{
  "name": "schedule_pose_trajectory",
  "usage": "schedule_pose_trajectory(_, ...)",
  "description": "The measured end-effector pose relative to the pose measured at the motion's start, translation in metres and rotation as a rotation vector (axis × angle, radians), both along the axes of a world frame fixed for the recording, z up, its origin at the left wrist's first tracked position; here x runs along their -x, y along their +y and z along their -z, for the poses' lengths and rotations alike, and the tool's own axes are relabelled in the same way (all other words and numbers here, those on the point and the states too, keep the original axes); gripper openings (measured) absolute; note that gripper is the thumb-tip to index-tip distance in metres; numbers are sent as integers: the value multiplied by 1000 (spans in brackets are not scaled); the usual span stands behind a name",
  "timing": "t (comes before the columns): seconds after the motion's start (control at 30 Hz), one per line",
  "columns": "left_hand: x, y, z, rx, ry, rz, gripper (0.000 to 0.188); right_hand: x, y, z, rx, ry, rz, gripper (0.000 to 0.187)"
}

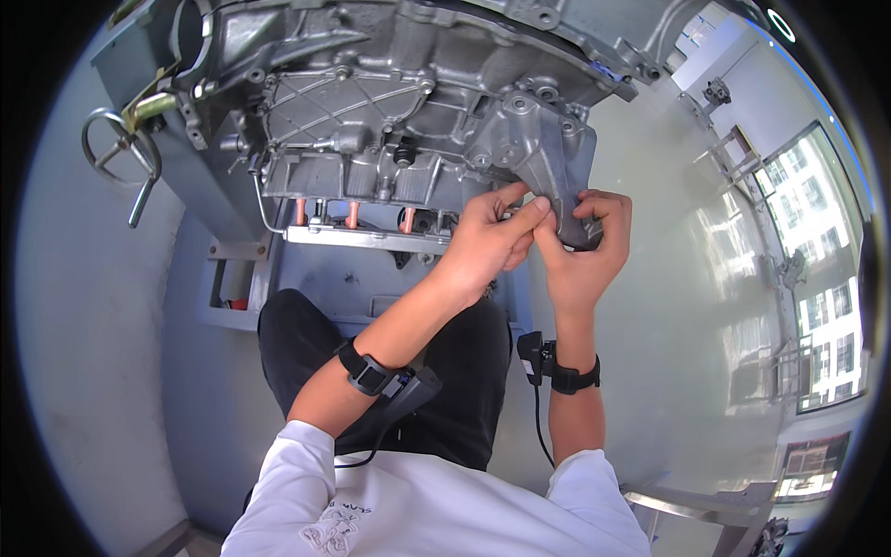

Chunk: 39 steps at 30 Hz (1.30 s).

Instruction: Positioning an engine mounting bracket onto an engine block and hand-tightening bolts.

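A large grey cast-metal engine block fills the upper middle in front of me. On its right side is a ribbed metal bracket, its darker lower end pointing towards me. My right hand is closed round that lower end, fingers curled over the right edge and thumb on the left. My left hand is closed in a pinch at the bracket's left edge, its thumb tip close to my right thumb. What lies between the left fingers is hidden.
A silver rail with copper-coloured tubes runs below the block. On the left are a handwheel and a grey stand. My knees are beneath the block. Another metal frame stands at lower right, windows beyond.
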<state>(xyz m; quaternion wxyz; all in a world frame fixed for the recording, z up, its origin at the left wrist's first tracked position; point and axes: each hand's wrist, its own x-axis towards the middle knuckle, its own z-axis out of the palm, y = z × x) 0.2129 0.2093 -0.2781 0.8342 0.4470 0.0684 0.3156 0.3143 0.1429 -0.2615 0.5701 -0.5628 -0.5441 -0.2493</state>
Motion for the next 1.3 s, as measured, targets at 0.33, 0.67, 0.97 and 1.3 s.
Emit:
schedule_pose_trajectory(0.33, -3, 0, -2, -78, 109, -56, 25, -15, 0, -4, 14, -13, -101, 27)
schedule_pose_trajectory(0.67, -11, -3, -2, -80, 128, -93, 26, -24, 0, 4, -104, -44, -75, 26)
schedule_pose_trajectory(0.97, -9, -8, -4, -31, 116, -139, 22, -22, -2, 0, -55, 27, -187, 27)
schedule_pose_trajectory(1.3, 2, 1, 12, -42, 184, -266, 18, -6, 4, 14, -123, 42, -235, 26)
